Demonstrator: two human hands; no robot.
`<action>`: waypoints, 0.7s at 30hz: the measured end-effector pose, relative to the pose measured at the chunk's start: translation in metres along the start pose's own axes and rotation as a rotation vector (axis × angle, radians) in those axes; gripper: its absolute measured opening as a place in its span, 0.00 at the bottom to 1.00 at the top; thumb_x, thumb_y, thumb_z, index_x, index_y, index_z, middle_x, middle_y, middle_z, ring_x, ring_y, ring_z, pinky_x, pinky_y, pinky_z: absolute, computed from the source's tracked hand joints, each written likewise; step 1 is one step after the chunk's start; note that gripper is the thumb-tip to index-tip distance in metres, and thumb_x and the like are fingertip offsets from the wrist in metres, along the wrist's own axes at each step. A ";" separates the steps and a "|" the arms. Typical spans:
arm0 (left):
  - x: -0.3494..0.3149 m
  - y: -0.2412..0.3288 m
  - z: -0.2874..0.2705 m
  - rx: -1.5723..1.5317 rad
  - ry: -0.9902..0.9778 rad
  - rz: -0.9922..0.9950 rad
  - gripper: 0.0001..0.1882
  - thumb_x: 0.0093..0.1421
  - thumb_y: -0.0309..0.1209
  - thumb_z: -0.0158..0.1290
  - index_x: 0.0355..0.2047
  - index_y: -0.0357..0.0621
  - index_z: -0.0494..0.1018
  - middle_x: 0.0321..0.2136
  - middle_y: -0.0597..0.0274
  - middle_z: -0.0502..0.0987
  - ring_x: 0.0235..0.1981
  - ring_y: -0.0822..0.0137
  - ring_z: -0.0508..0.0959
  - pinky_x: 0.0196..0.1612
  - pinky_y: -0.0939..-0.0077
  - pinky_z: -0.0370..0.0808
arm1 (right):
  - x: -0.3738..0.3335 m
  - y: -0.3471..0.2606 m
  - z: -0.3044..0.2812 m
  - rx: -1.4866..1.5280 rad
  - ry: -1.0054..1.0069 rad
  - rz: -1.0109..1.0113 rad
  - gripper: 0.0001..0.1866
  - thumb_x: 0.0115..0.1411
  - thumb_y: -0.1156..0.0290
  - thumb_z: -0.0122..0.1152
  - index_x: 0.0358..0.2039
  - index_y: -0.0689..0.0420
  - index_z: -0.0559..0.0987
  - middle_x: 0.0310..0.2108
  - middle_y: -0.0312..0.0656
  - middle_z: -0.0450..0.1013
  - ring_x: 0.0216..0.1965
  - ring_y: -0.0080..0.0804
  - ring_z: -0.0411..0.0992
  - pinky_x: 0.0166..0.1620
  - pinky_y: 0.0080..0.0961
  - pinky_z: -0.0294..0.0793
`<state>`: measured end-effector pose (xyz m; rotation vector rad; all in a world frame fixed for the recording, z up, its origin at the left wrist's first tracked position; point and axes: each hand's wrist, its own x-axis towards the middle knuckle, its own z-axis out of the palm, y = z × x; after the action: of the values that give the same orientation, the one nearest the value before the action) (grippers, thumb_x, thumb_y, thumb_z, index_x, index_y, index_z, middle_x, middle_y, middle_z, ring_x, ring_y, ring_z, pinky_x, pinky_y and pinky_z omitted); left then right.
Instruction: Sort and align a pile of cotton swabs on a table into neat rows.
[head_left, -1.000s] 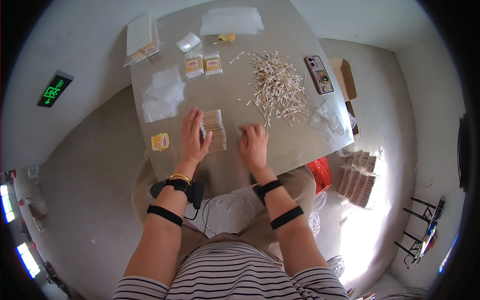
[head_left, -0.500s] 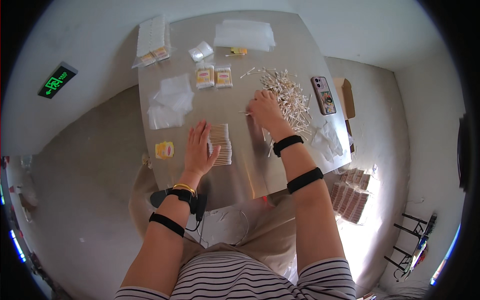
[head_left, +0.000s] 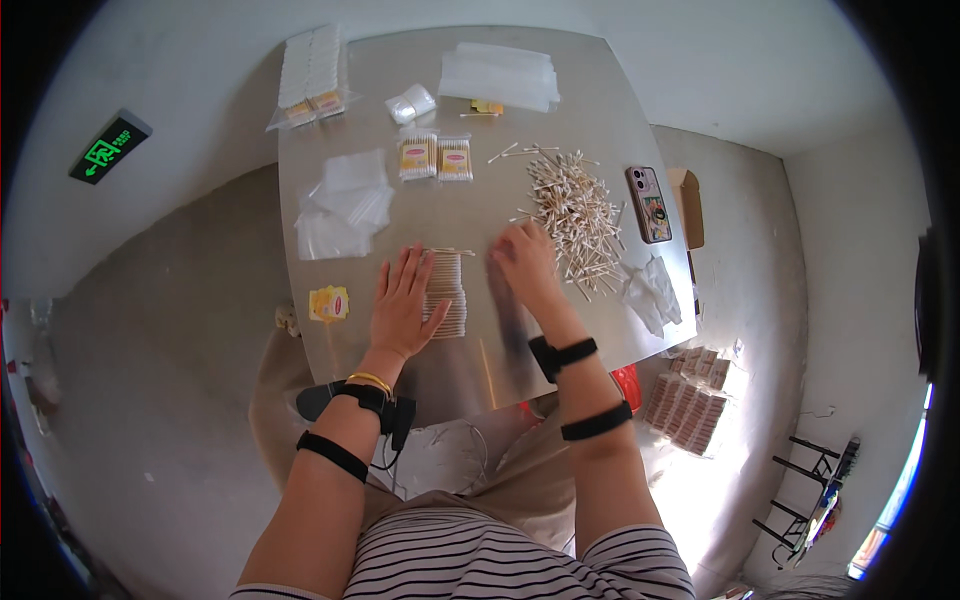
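My left hand point(head_left: 403, 305) lies flat, fingers stretched out, along the left side of a neat row of cotton swabs point(head_left: 448, 295). Its thumb reaches over the lower part of the row. One swab at the row's far end sits slightly askew, its tip sticking out to the right. My right hand point(head_left: 527, 262) hovers between that row and a loose heap of cotton swabs point(head_left: 578, 215), fingers bent and drawn together. Whatever is between those fingertips is hidden. A single swab tip shows just beyond the knuckles.
Clear bags point(head_left: 345, 205) and a yellow card point(head_left: 328, 303) lie left. Two filled swab packs point(head_left: 419, 157), a plastic roll point(head_left: 410, 103), more clear bags point(head_left: 500, 75) and a bagged stack point(head_left: 313, 75) lie farther back. A phone point(head_left: 649, 204) and crumpled plastic point(head_left: 653, 295) are right.
My right hand has come away from the heap, nearer to me. A swab now lies across the far end of the row. My left hand has shifted slightly right.
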<state>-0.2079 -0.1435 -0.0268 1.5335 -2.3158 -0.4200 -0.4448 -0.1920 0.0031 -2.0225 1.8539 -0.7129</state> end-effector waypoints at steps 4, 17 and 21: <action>0.000 -0.001 0.003 0.051 -0.014 0.003 0.40 0.68 0.57 0.42 0.73 0.49 0.54 0.74 0.57 0.51 0.75 0.54 0.51 0.75 0.50 0.44 | -0.039 0.022 -0.015 -0.037 -0.007 0.094 0.09 0.50 0.71 0.71 0.32 0.52 0.80 0.37 0.43 0.73 0.46 0.46 0.70 0.52 0.42 0.69; 0.002 0.001 0.004 0.086 -0.028 -0.018 0.44 0.67 0.63 0.39 0.74 0.47 0.52 0.74 0.59 0.53 0.75 0.54 0.50 0.75 0.50 0.42 | 0.001 -0.024 0.024 0.114 -0.028 -0.108 0.07 0.54 0.76 0.67 0.34 0.52 0.81 0.36 0.42 0.73 0.44 0.46 0.71 0.49 0.42 0.73; 0.001 0.000 0.003 0.066 -0.018 -0.023 0.44 0.67 0.63 0.39 0.74 0.47 0.52 0.74 0.59 0.54 0.75 0.55 0.50 0.75 0.51 0.42 | 0.004 -0.020 0.033 0.147 -0.049 -0.087 0.07 0.54 0.77 0.66 0.34 0.53 0.80 0.35 0.41 0.73 0.43 0.46 0.72 0.47 0.42 0.74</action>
<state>-0.2099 -0.1445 -0.0290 1.5953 -2.3497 -0.3682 -0.4098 -0.1968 -0.0126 -2.0175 1.6438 -0.7910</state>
